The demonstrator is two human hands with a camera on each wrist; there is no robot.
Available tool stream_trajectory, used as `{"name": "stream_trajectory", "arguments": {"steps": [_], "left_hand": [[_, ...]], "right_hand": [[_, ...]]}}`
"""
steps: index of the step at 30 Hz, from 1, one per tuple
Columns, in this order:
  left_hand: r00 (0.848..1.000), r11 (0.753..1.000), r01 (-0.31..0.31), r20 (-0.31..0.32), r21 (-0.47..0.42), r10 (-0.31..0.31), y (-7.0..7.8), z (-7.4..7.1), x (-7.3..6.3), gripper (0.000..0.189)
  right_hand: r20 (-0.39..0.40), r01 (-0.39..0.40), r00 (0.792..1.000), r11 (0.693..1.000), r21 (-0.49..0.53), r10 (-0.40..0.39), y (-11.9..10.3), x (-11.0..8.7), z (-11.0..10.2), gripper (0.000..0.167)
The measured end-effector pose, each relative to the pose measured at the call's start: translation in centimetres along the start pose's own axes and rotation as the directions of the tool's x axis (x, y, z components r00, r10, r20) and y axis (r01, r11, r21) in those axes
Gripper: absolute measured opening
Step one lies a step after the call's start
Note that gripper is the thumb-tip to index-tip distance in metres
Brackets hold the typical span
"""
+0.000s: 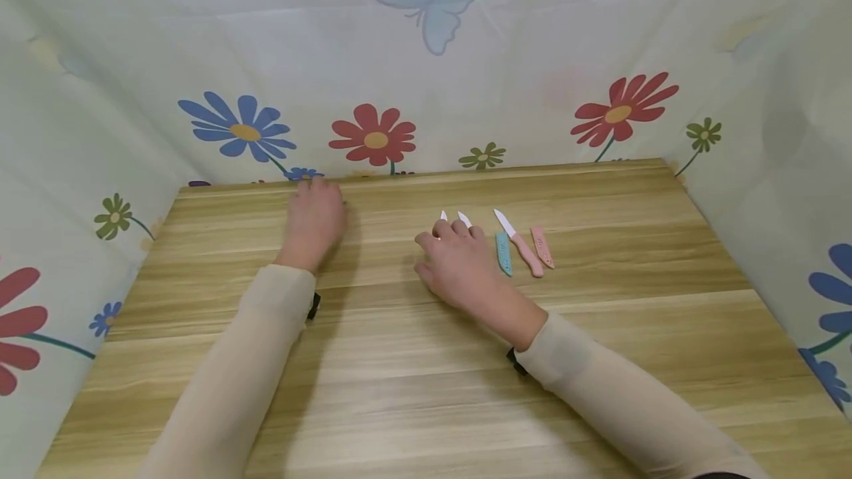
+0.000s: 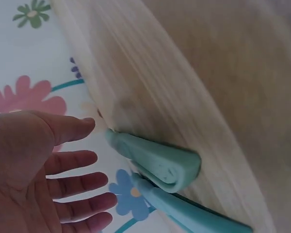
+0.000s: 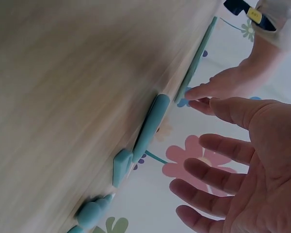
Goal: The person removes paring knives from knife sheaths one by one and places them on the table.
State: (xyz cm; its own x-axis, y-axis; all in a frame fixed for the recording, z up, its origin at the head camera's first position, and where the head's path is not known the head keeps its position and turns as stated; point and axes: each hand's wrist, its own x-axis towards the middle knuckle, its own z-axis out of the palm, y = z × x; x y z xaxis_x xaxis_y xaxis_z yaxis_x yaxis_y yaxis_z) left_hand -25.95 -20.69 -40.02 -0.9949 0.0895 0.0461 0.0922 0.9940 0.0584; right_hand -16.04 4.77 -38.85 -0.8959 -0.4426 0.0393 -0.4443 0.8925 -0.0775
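My left hand [image 1: 316,216] hovers near the table's far edge, fingers spread and holding nothing. Below it in the left wrist view lie a green piece with a hollow, looped end [image 2: 167,162] and a slim teal handle [image 2: 199,213]; the hand hides them in the head view. My right hand [image 1: 459,265] reaches over the middle with fingers loosely extended and nothing in them. Two white blade tips [image 1: 464,219] show past its fingers. Teal handles [image 3: 153,121] lie close by in the right wrist view, along with a shorter teal piece [image 3: 121,167].
Right of the right hand lie a teal sheath [image 1: 504,254], a pink paring knife [image 1: 527,251] with a white blade, and a pink sheath [image 1: 542,246]. A flower-print curtain [image 1: 526,65] stands behind and beside the wooden table [image 1: 399,398].
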Motion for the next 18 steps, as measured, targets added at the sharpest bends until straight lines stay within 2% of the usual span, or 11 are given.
{"name": "stream_trajectory", "arguments": {"steps": [11,18], "left_hand": [[0.998,0.997,0.007,0.067,0.08,-0.013,-0.8,1.2,2.3,0.034],[0.995,0.995,0.019,0.093,0.095,-0.028,-0.5,1.3,2.8,0.034]], "right_hand": [[-0.037,0.014,0.999,1.0,-0.004,-0.014,-0.6,-0.2,0.3,0.043],[-0.036,0.02,0.999,1.0,-0.008,-0.02,-0.6,-0.3,0.2,0.041]]}}
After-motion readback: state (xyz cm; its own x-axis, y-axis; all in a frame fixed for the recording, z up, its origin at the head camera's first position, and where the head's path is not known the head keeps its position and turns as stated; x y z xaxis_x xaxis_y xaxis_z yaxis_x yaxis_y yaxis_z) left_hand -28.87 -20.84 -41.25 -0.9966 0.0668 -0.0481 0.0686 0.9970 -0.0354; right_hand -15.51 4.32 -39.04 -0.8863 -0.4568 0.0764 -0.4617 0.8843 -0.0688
